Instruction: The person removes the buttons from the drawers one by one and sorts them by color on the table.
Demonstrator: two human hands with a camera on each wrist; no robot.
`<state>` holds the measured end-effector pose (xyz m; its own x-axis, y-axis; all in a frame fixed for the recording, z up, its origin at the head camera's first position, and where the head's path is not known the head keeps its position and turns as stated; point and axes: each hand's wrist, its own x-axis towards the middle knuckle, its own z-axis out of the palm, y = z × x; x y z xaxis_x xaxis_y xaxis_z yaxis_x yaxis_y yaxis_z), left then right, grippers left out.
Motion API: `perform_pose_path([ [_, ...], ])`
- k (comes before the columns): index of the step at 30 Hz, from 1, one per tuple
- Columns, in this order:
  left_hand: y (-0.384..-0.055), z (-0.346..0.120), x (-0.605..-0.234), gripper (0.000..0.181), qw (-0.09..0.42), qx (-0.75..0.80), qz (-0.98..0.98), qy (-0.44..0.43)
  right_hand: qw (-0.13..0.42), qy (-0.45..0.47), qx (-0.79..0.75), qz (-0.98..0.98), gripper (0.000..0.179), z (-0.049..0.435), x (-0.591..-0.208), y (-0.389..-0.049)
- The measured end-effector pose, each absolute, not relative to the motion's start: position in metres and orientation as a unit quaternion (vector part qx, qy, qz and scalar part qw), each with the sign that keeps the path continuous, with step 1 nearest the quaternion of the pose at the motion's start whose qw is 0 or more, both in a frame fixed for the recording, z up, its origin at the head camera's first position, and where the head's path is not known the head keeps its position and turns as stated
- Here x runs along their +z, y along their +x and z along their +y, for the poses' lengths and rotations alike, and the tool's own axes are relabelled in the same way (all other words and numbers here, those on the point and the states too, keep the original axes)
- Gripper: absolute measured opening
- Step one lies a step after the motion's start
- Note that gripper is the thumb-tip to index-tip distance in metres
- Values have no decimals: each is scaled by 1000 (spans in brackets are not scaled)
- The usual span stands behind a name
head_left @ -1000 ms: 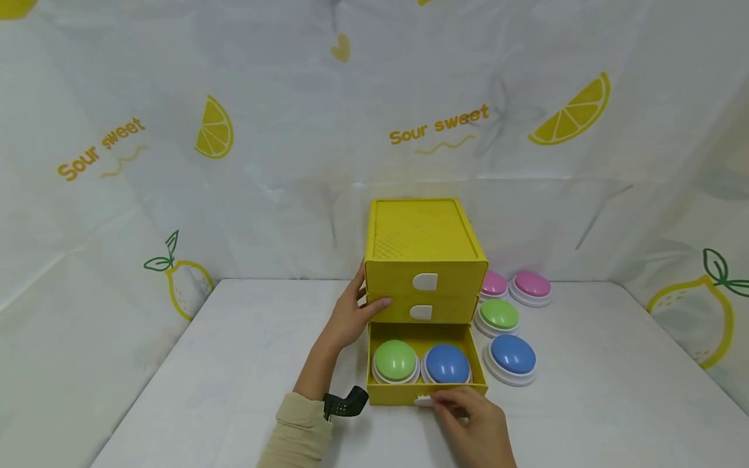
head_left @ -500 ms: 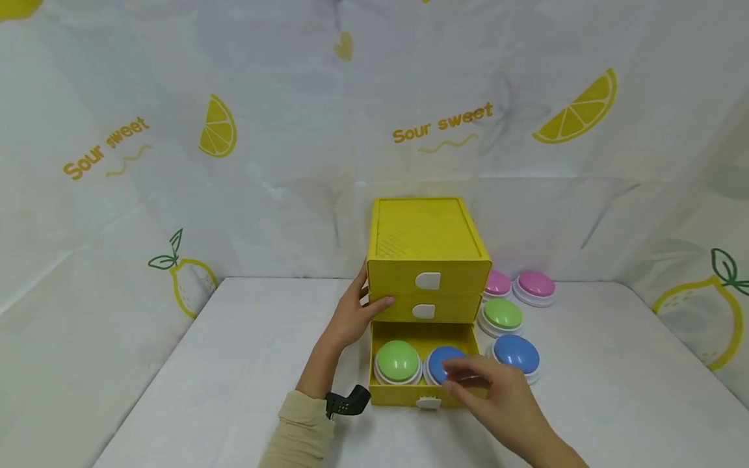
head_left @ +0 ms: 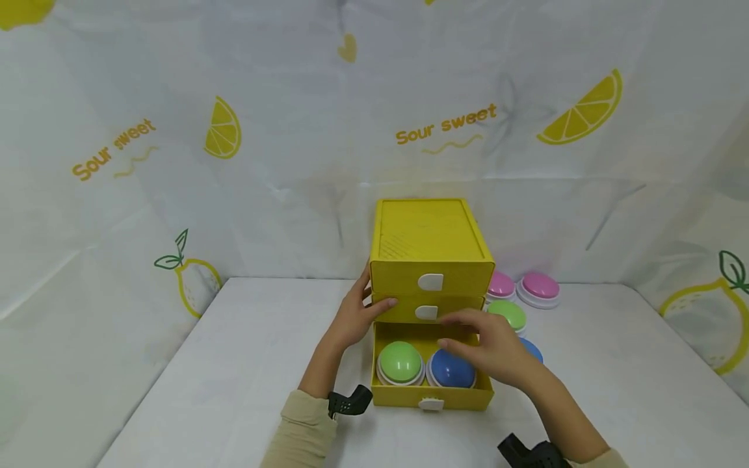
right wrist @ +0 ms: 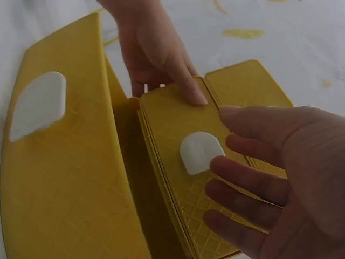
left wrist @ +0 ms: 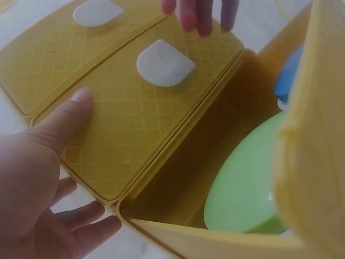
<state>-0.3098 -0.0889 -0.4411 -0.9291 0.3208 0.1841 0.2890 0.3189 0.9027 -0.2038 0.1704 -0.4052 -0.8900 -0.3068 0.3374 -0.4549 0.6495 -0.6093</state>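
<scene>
A yellow drawer box [head_left: 433, 231] stands at the back of the table, its bottom drawer [head_left: 431, 396] pulled out. The green dome button [head_left: 400, 361] and blue dome button [head_left: 454, 369] sit in that drawer, side by side. My left hand [head_left: 351, 318] holds the box's left side, thumb on the front of the middle drawer [left wrist: 124, 124] and fingers along the side wall. Over the open drawer, my right hand [head_left: 491, 344] hovers near the middle drawer's white handle [right wrist: 201, 153], fingers loosely bent and holding nothing. It partly covers a blue dome button [head_left: 532, 350] on the table.
To the right of the box, pink dome buttons [head_left: 539, 286] and another green dome button [head_left: 508, 313] rest on the white table [head_left: 263, 364]. A white cloth with lemon prints [head_left: 292, 130] hangs behind.
My right hand has let go of the bottom drawer's handle and risen over the drawer to the middle drawer's front. The left hand stays on the box.
</scene>
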Motion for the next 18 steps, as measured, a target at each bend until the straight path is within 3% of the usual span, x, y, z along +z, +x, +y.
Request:
perform_pose_path([
  [8, -307, -91, -438, 94, 17, 551, 815, 176, 33, 199, 354, -913, 33, 180, -424, -218],
  [18, -309, -90, -440, 94, 14, 555, 811, 184, 16, 213, 322, -922, 33, 182, -437, -223],
])
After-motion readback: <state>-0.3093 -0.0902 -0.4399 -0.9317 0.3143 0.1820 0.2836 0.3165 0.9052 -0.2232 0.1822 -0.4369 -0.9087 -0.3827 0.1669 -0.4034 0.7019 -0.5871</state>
